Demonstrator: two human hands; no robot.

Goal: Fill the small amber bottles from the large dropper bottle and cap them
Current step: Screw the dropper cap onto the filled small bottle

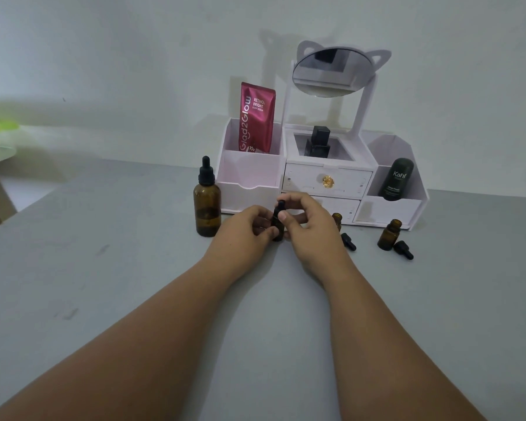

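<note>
At the middle of the grey table [104, 268], just in front of the white organizer [249, 177], both hands meet on one small amber bottle [277, 226], which stands upright; whether its base touches the table cannot be told. The left hand [246, 226] has its grip clamped round the bottle's body, fingers curled on it from the left. The right hand [310, 229] pinches the black dropper cap [281, 205] sitting on the bottle's neck, thumb in front and fingers curved over the top. The large dropper bottle [207, 208] stands capped to the left of the hands, close to the organizer's left corner, its lower half darker. To the right, a second small bottle [337, 219] shows partly behind the right hand, uncapped, with a loose cap [349, 242] lying just beside it. Further right a third small bottle [390, 236] stands open, another loose cap [404, 250] lying against its right side. The organizer carries a red pouch [255, 117], a black bottle [319, 144], a dark stick [397, 179] and a round mirror [331, 71].
</note>
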